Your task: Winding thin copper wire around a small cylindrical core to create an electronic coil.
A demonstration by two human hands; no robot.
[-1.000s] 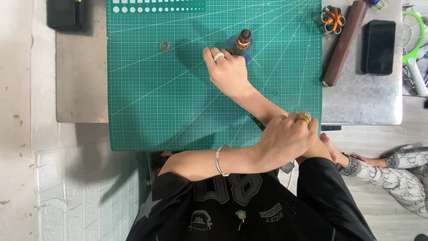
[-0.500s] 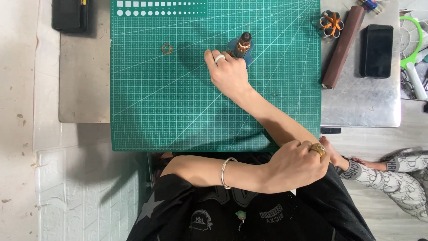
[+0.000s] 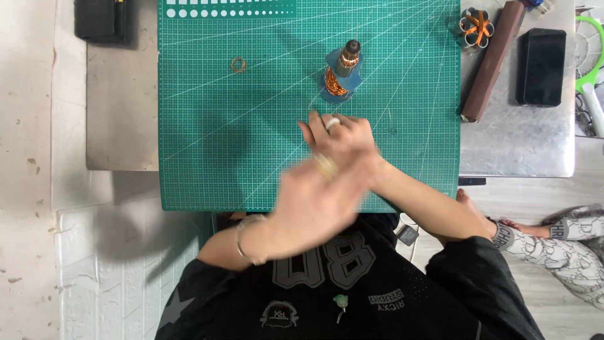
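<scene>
Copper-wound rotor (image 3: pixel 341 74) is standing upright on a blue disc (image 3: pixel 344 82) near the top middle of the green mat (image 3: pixel 207 126), apart from both hands. A thin wire seems to be running from it down toward the hands, too fine to be sure. The right hand (image 3: pixel 343 140) is lying over the mat below the rotor, fingers (image 3: pixel 313 129) stretched toward it and a white ring showing; whether it is pinching anything I cannot tell. The left hand (image 3: pixel 311 201) is crossing over the right wrist, blurred, with a gold ring and a bracelet on its wrist; its grip cannot be told either. A small ring (image 3: pixel 238 64) is lying on the mat to the rotor's left, well apart. On the metal table (image 3: pixel 522 145) to the right, a brown bar (image 3: pixel 491 62), a phone (image 3: pixel 540 67) and an orange-tied bundle (image 3: pixel 475 28) are resting.
</scene>
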